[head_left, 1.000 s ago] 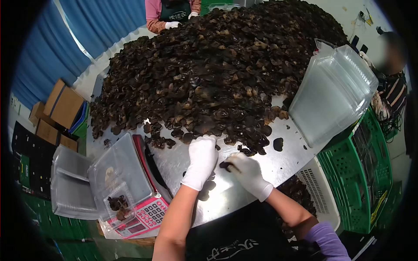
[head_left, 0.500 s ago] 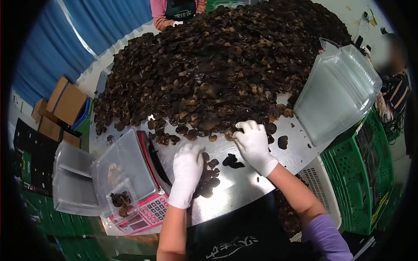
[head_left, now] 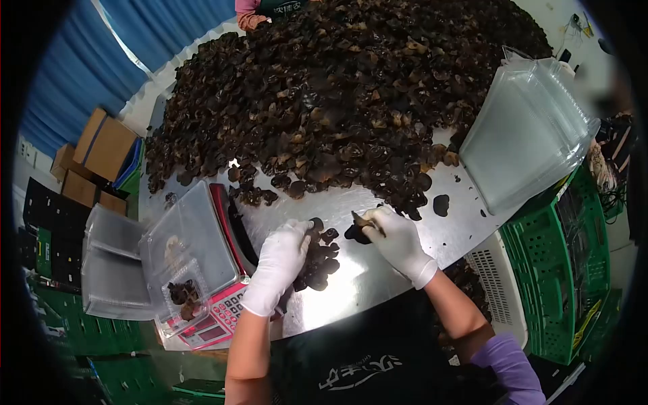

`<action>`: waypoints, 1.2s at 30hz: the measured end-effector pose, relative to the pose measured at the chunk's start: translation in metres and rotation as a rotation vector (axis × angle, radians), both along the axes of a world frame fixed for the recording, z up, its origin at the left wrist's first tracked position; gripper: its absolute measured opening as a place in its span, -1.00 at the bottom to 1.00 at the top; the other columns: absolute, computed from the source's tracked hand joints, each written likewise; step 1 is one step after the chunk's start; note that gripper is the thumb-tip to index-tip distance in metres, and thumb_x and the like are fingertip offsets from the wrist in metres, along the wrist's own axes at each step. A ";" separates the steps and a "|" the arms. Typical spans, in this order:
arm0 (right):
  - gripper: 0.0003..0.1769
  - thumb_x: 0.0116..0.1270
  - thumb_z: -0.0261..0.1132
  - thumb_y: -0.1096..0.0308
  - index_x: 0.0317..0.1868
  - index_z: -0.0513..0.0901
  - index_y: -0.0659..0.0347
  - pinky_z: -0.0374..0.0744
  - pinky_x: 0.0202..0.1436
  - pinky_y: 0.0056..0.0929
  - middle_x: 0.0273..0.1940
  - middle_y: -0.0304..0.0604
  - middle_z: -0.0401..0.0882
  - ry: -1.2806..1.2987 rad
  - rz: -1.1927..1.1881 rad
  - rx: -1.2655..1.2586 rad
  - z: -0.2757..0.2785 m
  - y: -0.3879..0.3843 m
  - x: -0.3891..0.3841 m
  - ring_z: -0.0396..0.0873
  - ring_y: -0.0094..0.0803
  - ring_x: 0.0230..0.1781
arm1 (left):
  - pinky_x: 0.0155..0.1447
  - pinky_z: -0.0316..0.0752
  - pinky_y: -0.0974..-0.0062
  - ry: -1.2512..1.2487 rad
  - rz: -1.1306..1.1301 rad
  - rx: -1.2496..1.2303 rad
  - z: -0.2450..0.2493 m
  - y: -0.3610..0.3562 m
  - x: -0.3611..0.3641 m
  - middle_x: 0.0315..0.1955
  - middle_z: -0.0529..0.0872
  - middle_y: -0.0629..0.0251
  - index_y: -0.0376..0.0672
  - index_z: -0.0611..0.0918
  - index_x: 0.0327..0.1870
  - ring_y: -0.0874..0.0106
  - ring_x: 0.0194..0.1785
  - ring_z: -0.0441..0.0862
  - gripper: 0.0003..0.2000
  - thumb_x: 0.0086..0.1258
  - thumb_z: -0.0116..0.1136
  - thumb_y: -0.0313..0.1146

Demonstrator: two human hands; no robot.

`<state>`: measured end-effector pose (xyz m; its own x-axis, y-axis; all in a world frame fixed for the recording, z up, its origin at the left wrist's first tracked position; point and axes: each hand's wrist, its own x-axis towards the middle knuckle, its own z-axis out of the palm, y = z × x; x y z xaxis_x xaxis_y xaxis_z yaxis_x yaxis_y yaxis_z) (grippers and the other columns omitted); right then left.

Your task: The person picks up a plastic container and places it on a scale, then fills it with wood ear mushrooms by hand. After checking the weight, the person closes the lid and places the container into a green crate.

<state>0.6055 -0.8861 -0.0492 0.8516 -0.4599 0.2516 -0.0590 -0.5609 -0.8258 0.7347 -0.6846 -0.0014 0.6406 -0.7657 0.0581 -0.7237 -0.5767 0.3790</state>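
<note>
My left hand (head_left: 275, 262), in a white glove, has its fingers curled at the left edge of a small cluster of dark wood ear mushrooms (head_left: 317, 270) on the metal table. Whatever lies inside its grip is hidden. My right hand (head_left: 397, 241), gloved too, pinches a brownish wood ear mushroom (head_left: 362, 220) between thumb and fingers. Just under that piece, a black wood ear mushroom (head_left: 356, 234) rests on the table. Beyond both hands rises a large heap of wood ear mushrooms (head_left: 324, 115).
Left of me stands a pink scale (head_left: 226, 310) bearing clear plastic containers (head_left: 181, 236), one with mushrooms inside. Stacked clear trays (head_left: 523, 135) stand at the table's right edge, near green crates (head_left: 533, 290) and a white basket (head_left: 496, 283). A person's sleeve (head_left: 248, 17) shows behind the heap.
My right hand has drawn back from the heap's edge toward me and now holds a mushroom piece. My left hand has shifted slightly, staying beside the small cluster. The view has tilted a little.
</note>
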 end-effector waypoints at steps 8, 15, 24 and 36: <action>-0.55 0.14 0.41 0.32 0.08 0.61 0.17 0.58 -0.06 -0.19 -0.08 -0.09 0.61 0.181 0.191 -0.387 0.015 -0.012 -0.036 0.62 -0.12 -0.10 | 0.23 0.47 0.18 -0.018 0.032 0.082 0.023 0.043 -0.045 0.09 0.59 -0.08 -0.38 0.52 0.20 -0.02 0.16 0.53 -0.57 0.26 0.08 -0.61; -0.78 0.15 0.27 0.31 -0.18 0.63 0.15 0.52 -0.07 -0.23 -0.18 -0.14 0.60 0.337 0.562 -0.769 0.043 -0.029 -0.135 0.59 -0.24 -0.10 | 0.24 0.49 0.16 -0.106 0.062 0.200 0.024 0.062 -0.073 0.13 0.57 -0.17 -0.42 0.49 0.24 -0.05 0.14 0.55 -0.53 0.25 0.12 -0.56; -0.80 0.22 0.38 0.23 -0.20 0.69 0.12 0.57 -0.24 -0.26 -0.33 -0.13 0.67 0.200 0.248 -0.620 0.048 -0.025 -0.092 0.65 -0.16 -0.35 | 0.08 0.54 0.19 -0.169 0.094 0.235 0.015 0.056 -0.065 -0.03 0.62 0.02 -0.31 0.52 0.20 0.07 0.01 0.60 -0.52 0.21 0.26 -0.47; -0.81 0.22 0.37 0.27 -0.16 0.70 0.06 0.54 -0.23 -0.25 -0.38 -0.21 0.63 0.137 0.196 -0.596 0.039 -0.007 -0.040 0.63 -0.20 -0.31 | -0.18 0.59 0.22 -0.379 0.140 0.263 -0.048 0.017 -0.004 -0.42 0.66 0.14 -0.14 0.67 -0.40 0.16 -0.30 0.67 -0.88 0.07 0.34 -0.36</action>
